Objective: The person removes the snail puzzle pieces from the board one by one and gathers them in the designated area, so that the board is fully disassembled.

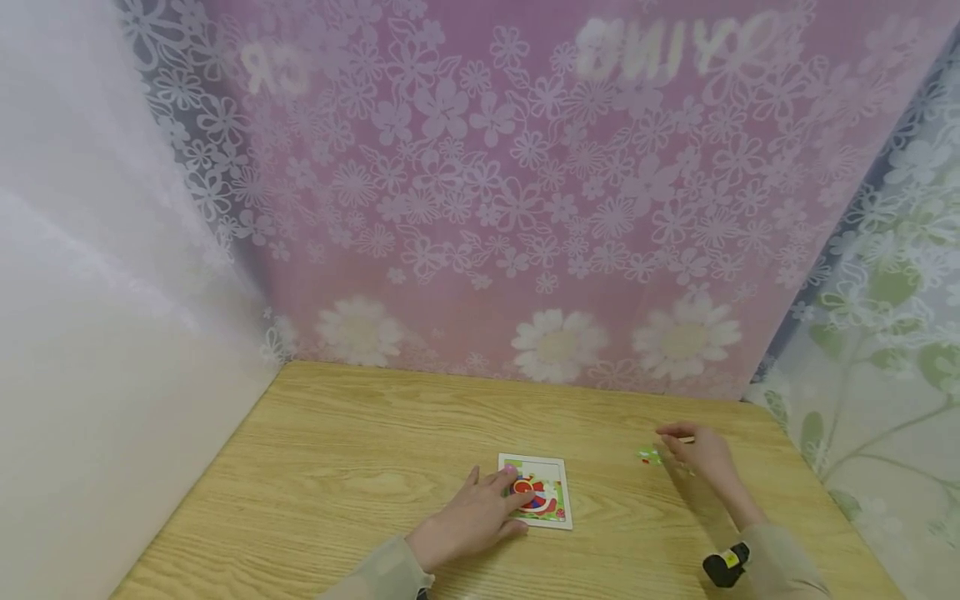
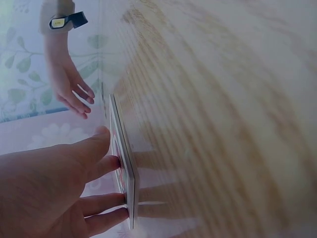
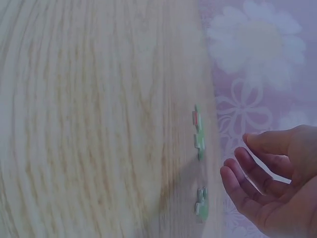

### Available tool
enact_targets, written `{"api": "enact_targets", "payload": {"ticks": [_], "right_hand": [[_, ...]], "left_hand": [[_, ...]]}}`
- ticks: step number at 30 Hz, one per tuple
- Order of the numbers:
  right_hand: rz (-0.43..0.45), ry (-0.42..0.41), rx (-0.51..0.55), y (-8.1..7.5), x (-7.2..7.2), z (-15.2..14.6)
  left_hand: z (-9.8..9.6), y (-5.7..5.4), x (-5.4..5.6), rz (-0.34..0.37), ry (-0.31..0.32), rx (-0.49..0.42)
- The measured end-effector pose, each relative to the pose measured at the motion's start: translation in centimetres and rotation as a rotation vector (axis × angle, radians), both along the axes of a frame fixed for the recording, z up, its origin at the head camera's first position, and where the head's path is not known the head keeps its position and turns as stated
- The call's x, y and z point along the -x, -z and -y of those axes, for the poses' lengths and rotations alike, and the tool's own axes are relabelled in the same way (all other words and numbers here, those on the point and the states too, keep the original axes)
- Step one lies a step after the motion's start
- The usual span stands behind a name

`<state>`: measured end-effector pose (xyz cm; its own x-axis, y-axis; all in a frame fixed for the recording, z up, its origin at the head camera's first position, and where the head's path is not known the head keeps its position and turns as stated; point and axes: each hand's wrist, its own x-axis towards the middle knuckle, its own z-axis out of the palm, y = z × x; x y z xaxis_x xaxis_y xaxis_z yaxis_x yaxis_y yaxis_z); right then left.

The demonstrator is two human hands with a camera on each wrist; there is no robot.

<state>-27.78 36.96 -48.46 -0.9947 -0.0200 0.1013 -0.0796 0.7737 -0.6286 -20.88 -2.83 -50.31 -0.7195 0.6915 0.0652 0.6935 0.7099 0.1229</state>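
Observation:
My left hand rests on a small jigsaw puzzle in a white frame, its fingers spread and fairly straight over the picture. Red, blue and green show in the picture, with a pale patch along the top. From the side, the left wrist view has the fingertips on the face of the puzzle board. Off to the right, my right hand hovers with loosely bent fingers over green puzzle pieces. Nothing shows between its fingers in the right wrist view, where the pieces lie on the table below.
The wooden table carries the puzzle and the loose pieces. A pink flowered curtain hangs along its far edge. White sheeting stands at the left, and a leaf-patterned curtain at the right.

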Motion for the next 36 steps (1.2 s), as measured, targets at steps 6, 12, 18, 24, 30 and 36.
{"api": "enact_targets", "payload": {"ticks": [6, 12, 18, 24, 30, 36], "right_hand": [[0.013, -0.014, 0.081, -0.6, -0.6, 0.3], [0.019, -0.034, 0.151, -1.3, -0.8, 1.6], [0.015, -0.051, 0.175, -1.7, -1.1, 2.9], [-0.012, -0.087, 0.167, -1.7, -1.1, 4.1], [-0.001, -0.113, 0.162, -1.9, -1.3, 6.1], [-0.019, -0.17, 0.212, -2.2, -1.3, 8.3]], "left_hand": [[0.0, 0.0, 0.0, -0.008, -0.01, 0.001], [0.1, 0.1, 0.1, 0.005, -0.019, -0.004], [0.0, 0.1, 0.0, 0.001, -0.022, -0.002], [0.0, -0.3, -0.2, 0.012, -0.027, 0.004], [0.1, -0.5, -0.5, 0.003, -0.009, 0.026], [0.2, -0.6, -0.7, 0.021, -0.005, -0.004]]}}
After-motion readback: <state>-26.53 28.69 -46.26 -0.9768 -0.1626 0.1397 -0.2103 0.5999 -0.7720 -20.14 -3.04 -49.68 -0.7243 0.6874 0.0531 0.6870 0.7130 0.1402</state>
